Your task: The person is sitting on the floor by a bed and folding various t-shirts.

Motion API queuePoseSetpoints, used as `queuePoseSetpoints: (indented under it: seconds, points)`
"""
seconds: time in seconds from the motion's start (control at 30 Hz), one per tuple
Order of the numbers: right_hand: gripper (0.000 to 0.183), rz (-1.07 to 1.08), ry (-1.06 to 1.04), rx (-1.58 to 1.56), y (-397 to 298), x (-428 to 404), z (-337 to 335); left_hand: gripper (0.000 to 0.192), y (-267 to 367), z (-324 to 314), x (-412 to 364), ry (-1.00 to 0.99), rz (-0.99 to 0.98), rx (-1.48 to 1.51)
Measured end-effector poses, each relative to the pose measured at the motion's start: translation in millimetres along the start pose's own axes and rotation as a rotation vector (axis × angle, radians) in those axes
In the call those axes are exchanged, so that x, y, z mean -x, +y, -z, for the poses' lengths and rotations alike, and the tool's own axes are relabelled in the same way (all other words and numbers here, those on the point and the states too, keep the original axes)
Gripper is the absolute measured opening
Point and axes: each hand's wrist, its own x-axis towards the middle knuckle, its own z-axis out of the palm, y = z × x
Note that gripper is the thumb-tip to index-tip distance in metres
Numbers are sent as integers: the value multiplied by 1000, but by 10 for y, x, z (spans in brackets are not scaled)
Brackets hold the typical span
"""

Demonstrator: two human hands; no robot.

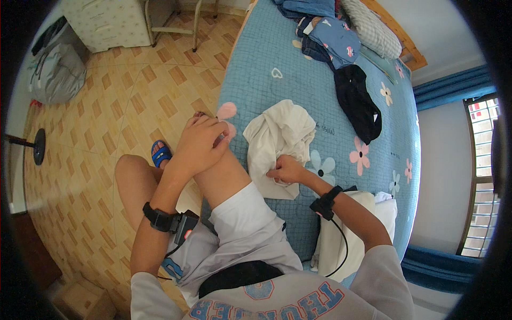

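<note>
A crumpled white cloth garment [280, 132] lies on the blue quilted bedspread [256, 80], just right of my bent leg. My right hand [287, 171] is closed on the near part of this garment, with its folds bunched around the fingers. Over my raised knee rests my left hand [206, 140], holding nothing, its thumb spread from the fingers. Both wrists wear black straps with small devices and cables. Folded white cloths [348, 236] lie on the bed beside my right forearm, partly hidden by it.
Farther up the bed are a black garment [358, 102], a blue patterned garment [336, 40], folded jeans [306, 8] and a checked pillow [372, 30]. A grey bag [60, 74] and a drawer cabinet [108, 22] stand on the tiled floor at left. A barred window is at right.
</note>
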Motion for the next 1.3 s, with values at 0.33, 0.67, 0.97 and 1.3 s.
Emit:
queuePoseSetpoints:
  seconds: [0.33, 0.67, 0.97, 1.3]
  points:
    - [35, -1, -4, 48, -62, 27, 28, 15, -28, -17, 3, -9, 0, -4]
    - [34, 41, 8, 45, -36, 9, 11, 16, -47, -27, 15, -24, 15, -24]
    - [31, 16, -2, -13, -121, 49, 37, 16, -33, -18, 18, -21, 26, -26]
    - [33, -90, -37, 21, -72, 33, 49, 12, -25, -61, 7, 54, 13, 15]
